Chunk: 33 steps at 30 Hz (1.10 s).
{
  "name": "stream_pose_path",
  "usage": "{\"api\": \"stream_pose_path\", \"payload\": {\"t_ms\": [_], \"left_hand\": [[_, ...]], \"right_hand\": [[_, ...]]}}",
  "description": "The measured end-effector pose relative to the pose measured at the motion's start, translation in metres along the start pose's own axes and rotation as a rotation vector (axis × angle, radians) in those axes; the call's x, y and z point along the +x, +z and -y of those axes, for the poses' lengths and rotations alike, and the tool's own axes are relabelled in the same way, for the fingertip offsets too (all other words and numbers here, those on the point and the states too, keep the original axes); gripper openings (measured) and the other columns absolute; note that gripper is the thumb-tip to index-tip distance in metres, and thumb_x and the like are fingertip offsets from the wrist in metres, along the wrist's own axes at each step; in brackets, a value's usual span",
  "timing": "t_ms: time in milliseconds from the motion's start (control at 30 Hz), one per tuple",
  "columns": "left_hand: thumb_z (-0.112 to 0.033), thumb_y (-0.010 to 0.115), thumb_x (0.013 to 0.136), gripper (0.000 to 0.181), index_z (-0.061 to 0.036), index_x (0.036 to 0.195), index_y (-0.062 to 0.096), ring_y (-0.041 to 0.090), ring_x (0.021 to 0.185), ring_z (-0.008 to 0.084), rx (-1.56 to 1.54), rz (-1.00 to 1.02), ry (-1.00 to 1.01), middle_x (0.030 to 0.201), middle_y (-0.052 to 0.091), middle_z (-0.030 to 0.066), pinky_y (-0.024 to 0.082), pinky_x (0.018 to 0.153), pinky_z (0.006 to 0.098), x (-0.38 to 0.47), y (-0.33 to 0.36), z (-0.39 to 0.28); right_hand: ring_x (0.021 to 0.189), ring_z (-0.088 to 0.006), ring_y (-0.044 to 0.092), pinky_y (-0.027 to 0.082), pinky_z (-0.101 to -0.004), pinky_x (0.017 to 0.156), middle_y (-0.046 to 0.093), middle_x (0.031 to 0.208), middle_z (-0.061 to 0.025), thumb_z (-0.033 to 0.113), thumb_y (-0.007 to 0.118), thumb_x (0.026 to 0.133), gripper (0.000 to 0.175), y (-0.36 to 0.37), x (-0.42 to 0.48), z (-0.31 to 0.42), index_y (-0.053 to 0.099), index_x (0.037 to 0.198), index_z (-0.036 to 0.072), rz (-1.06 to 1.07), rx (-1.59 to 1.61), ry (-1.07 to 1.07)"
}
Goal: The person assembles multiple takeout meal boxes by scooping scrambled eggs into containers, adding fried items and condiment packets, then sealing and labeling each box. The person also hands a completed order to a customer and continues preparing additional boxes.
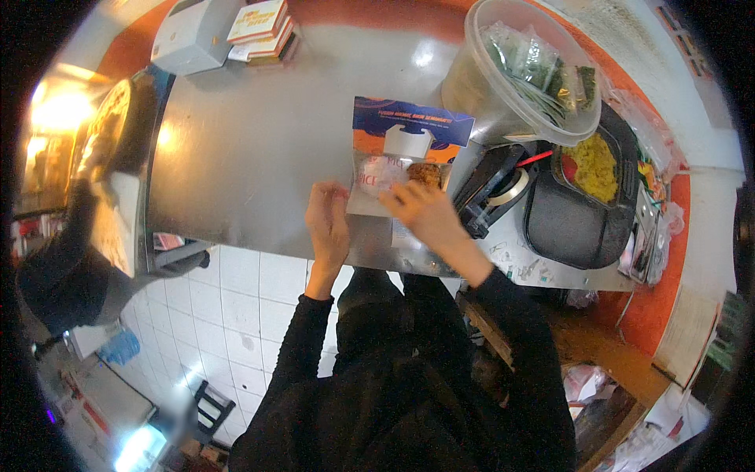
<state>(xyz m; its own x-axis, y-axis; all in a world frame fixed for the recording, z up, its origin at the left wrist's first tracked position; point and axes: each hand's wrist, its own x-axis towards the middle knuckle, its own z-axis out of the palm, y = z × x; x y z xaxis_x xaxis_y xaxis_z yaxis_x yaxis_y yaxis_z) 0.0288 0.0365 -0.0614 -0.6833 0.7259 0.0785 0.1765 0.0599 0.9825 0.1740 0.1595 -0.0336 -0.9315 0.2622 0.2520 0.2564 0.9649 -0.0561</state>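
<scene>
An open paper food box [427, 112] with a printed blue and orange lid lies on the steel table before me. Inside it are a wrapped packet [377, 176] with red print at the left and a browned piece of food [424, 175] at the right. My right hand [422, 209] reaches over the box's near right part, its fingertips near the food; whether it grips anything is hidden. Beside the box's left edge is my left hand [329, 221], fingers bent together, and its inner side is unclear. A paper slip [407, 234] lies under the right wrist.
A clear plastic tub [513, 127] of bagged greens stands back right. Near it are a tape dispenser [489, 197] and a black tray [578, 230] with yellow food [593, 168]. Small boxes [258, 23] and a white device [191, 35] stand back left. A person in dark clothes [65, 283] is at left.
</scene>
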Motion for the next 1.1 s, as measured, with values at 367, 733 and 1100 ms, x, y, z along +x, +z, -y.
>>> {"api": "stream_pose_path", "payload": {"t_ms": [367,733,1100], "left_hand": [[-0.003,0.058,0.087,0.018,-0.0049,0.104,0.065,0.061,0.089,0.0292,0.112,0.418,0.353,0.102,0.066,0.0135,0.045,0.082,0.0405,-0.072,0.066,-0.018],[-0.014,0.052,0.094,0.037,-0.0077,0.129,0.04,0.052,0.123,0.0338,-1.012,0.373,-1.802,0.13,0.044,0.011,0.041,0.107,0.0555,-0.125,0.355,-0.021],[-0.03,0.044,0.105,0.032,-0.0009,0.113,0.054,0.061,0.114,0.0336,-1.282,0.901,-0.848,0.116,0.062,0.0163,0.047,0.101,0.049,-0.111,0.334,-0.151]], "right_hand": [[0.075,-0.0197,0.057,0.044,-0.0337,0.069,0.059,0.08,-0.0079,0.015,0.06,0.094,0.011,-0.028,-0.136,0.006,0.064,0.099,0.006,-0.605,0.35,0.997],[0.075,-0.0101,0.051,0.042,-0.0267,0.068,0.056,0.08,-0.0015,0.019,0.053,0.101,0.023,-0.011,-0.365,-0.01,0.059,0.091,-0.001,-1.042,0.602,1.671],[0.095,-0.0282,0.062,0.048,-0.0386,0.087,0.063,0.103,-0.0187,0.005,0.056,0.095,0.018,-0.033,-0.376,-0.171,0.061,0.111,-0.002,-0.601,0.027,1.031]]}}
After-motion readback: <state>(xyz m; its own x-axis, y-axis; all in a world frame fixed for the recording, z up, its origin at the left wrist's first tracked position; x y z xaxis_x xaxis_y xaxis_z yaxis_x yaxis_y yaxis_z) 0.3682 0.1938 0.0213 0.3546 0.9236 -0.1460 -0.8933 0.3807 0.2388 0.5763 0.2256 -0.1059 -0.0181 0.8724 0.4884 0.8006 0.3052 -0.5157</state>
